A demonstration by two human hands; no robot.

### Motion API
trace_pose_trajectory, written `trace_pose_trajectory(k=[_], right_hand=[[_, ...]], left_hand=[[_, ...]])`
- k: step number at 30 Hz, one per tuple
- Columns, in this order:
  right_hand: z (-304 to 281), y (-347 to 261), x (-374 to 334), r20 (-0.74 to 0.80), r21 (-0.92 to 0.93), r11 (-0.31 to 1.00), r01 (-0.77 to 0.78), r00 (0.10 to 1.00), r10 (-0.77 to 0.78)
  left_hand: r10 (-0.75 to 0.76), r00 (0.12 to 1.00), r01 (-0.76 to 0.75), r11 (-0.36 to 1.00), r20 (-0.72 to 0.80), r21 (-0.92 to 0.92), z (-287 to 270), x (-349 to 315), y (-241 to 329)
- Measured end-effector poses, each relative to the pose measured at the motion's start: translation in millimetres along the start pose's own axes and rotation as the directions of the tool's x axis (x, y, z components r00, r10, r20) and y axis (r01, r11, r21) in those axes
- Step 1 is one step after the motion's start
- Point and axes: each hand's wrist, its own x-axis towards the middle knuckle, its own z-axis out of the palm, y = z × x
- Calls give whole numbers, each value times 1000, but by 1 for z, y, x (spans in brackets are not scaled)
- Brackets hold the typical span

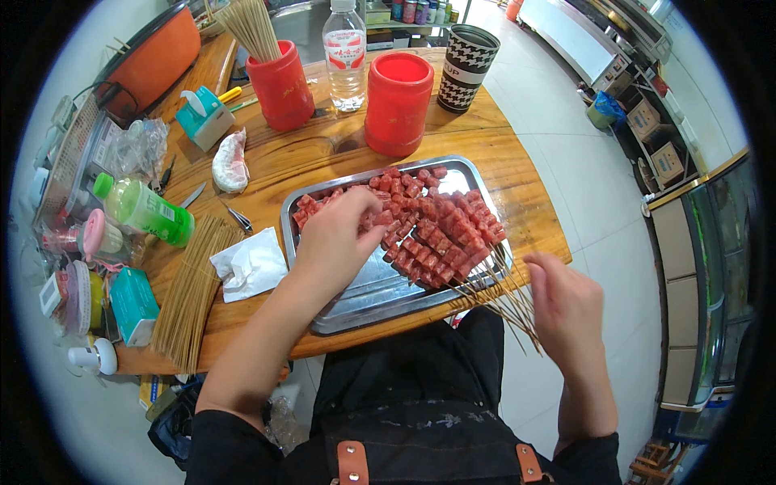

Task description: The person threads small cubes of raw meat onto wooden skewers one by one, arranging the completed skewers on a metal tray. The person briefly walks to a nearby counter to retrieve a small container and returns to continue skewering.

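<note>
A shallow metal tray [347, 314] holds red meat cubes, some loose at the far side and many threaded on bamboo skewers [436, 242] piled at its right. My left hand [339, 230] is over the tray's middle, thumb and fingers closed on a piece of red meat. Those fingers partly cover the piece. Bare skewer ends fan out past the tray's right front corner. Just right of them is my right hand [566, 303], its fingers curled closed. Whatever it grips, if anything, is hidden.
Left of the tray lie a crumpled tissue [250, 267], loose bamboo sticks [190, 299], a knife [193, 195] and a green bottle [149, 212]. Behind it stand a red skewer holder [281, 89], a water bottle [346, 56], a red canister [398, 105] and a patterned cup [467, 69].
</note>
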Motion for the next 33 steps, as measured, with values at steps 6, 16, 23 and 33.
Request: trace_pose_trajectory(k=[6, 16, 23, 33], right_hand=[[8, -43, -43, 275, 631, 768, -108, 957, -91], [55, -42, -54, 279, 647, 742, -174, 960, -19], [57, -41, -56, 305, 639, 744, -196, 952, -11], [57, -44, -64, 319, 710, 671, -214, 947, -35]], left_hand=[[-350, 889, 390, 238, 295, -890, -8, -43, 10], [-420, 849, 359, 12, 322, -933, -4, -62, 18], [-368, 873, 369, 70, 319, -927, -3, -65, 27], [-288, 872, 448, 141, 396, -883, -3, -71, 34]])
